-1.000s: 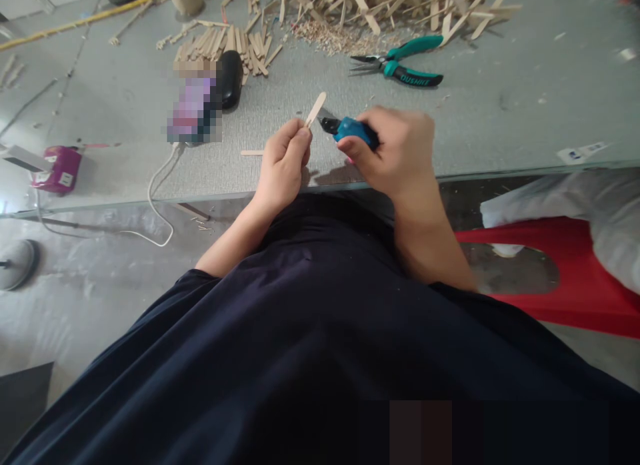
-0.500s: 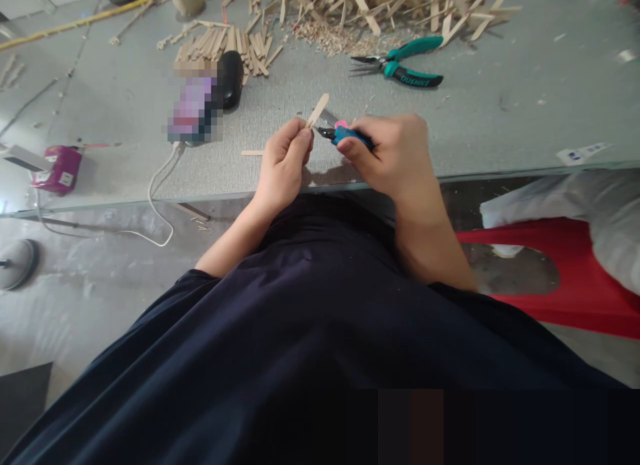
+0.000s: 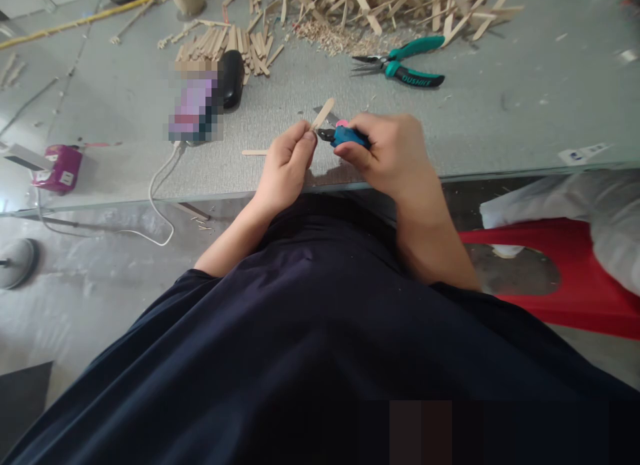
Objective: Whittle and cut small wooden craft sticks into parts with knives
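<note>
My left hand (image 3: 286,165) pinches a flat wooden stick (image 3: 321,114) that points up and to the right above the table's near edge. My right hand (image 3: 393,155) is closed round the blue handles of a small cutter (image 3: 344,135). The cutter's dark jaws sit right beside the stick, just above my left fingertips. Another wooden stick (image 3: 255,153) lies flat on the table to the left of my left hand.
Green-handled pliers (image 3: 400,63) lie farther back on the grey table (image 3: 500,118). A heap of wooden sticks (image 3: 380,5) and a neater row of sticks (image 3: 230,43) fill the far side. A black case (image 3: 231,78), a purple box (image 3: 59,169) and a white cable (image 3: 160,185) lie left. A red stool (image 3: 540,278) stands at right.
My right hand has brought the cutter left and closer to the stick. The stick's tip has dropped slightly toward the cutter's jaws.
</note>
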`<state>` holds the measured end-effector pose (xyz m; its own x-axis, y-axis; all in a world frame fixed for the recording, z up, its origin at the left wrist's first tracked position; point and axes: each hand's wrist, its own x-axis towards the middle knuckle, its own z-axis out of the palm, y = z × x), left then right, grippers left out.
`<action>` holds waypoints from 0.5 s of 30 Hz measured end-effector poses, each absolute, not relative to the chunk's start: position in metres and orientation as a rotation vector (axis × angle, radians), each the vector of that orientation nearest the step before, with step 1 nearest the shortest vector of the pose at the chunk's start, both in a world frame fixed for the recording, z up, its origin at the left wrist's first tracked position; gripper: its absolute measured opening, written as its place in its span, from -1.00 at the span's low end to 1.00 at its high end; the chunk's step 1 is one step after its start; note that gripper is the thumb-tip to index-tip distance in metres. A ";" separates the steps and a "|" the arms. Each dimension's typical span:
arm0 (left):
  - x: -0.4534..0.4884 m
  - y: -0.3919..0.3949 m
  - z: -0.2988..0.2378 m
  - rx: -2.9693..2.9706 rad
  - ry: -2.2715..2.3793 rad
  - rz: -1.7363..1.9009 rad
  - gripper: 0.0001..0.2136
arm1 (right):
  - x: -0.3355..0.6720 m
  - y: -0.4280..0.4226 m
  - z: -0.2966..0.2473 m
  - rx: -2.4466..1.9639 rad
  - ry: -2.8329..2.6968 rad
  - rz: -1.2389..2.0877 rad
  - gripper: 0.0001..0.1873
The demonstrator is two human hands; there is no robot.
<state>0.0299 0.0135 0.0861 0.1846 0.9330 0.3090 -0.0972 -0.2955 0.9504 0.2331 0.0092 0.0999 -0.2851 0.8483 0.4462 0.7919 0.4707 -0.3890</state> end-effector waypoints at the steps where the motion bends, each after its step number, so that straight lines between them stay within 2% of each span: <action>1: 0.030 0.013 0.086 1.469 0.845 1.308 -0.59 | 0.233 0.009 0.100 -1.362 -2.122 0.131 0.06; 10: 0.034 0.014 0.086 1.380 0.807 1.329 -0.61 | 0.231 0.001 0.110 -1.456 -2.144 0.206 0.02; 15: 0.034 0.019 0.081 1.358 0.748 1.387 -0.55 | 0.232 0.005 0.103 -1.354 -2.119 0.187 -0.01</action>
